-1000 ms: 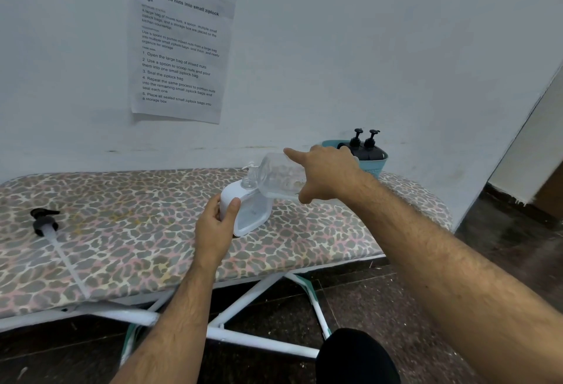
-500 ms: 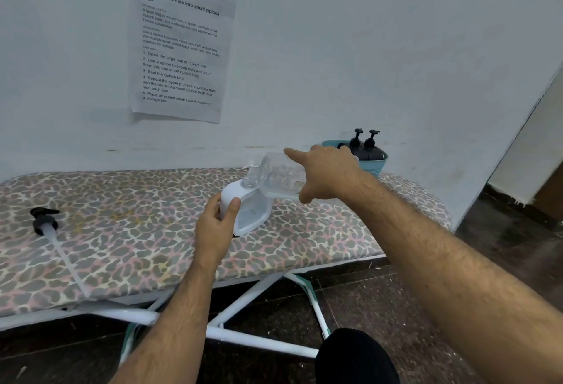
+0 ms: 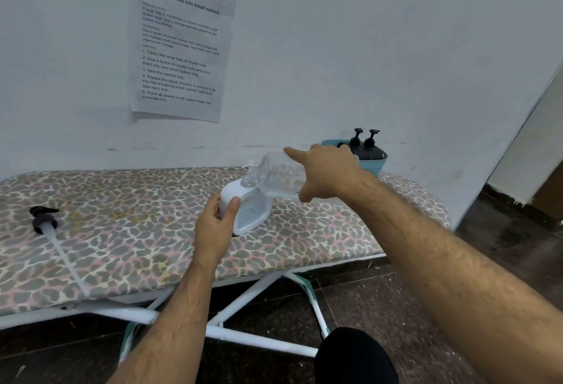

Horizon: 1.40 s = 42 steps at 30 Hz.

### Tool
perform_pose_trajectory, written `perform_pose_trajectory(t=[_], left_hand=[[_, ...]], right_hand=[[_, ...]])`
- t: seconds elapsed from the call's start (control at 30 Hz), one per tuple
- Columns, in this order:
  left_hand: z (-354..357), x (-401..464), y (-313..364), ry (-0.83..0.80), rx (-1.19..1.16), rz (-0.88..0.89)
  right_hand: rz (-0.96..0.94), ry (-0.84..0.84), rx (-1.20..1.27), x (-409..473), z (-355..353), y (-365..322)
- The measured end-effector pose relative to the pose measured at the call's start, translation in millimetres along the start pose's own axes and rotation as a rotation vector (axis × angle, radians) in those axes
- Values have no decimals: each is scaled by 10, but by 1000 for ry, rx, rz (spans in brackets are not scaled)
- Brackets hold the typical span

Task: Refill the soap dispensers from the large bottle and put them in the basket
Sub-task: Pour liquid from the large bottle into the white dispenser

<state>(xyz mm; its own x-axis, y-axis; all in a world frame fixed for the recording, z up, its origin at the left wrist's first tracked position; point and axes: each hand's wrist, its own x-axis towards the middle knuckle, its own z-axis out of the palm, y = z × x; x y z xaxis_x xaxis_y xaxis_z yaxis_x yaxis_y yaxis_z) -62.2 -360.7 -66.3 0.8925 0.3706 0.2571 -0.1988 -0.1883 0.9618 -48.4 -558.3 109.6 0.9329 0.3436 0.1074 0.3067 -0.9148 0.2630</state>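
- Nothing has shifted over the last second: right hand (image 3: 327,175) keeps the large bottle (image 3: 278,178) gripped, tipped mouth-down into the white dispenser (image 3: 248,211).
- Left hand (image 3: 214,226) clasps that dispenser on the board (image 3: 122,240) (pouring likely continues).
- Basket (image 3: 380,160) behind holds two.

Bare room, ironing board (image 3: 122,231), task sheet (image 3: 179,45) on wall

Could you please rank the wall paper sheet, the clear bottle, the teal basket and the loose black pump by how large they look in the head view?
1. paper sheet
2. clear bottle
3. teal basket, partly hidden and farther off, so unsure against the bottle
4. black pump, head alone; its tube is long
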Motion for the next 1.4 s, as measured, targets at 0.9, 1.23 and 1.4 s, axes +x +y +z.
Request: perform_pose_trajectory(t=[0.9,1.23,1.4], left_hand=[[9,3,-5,3,-25,-14],[-2,-17,34,1,-32,-33],[2,-13,30,7,-17,-31]], right_hand=[[4,0,-13,5,-5,-13],[5,-2,-17,-3,-11,-25],[2,-8,-31,-14,-23,-30]])
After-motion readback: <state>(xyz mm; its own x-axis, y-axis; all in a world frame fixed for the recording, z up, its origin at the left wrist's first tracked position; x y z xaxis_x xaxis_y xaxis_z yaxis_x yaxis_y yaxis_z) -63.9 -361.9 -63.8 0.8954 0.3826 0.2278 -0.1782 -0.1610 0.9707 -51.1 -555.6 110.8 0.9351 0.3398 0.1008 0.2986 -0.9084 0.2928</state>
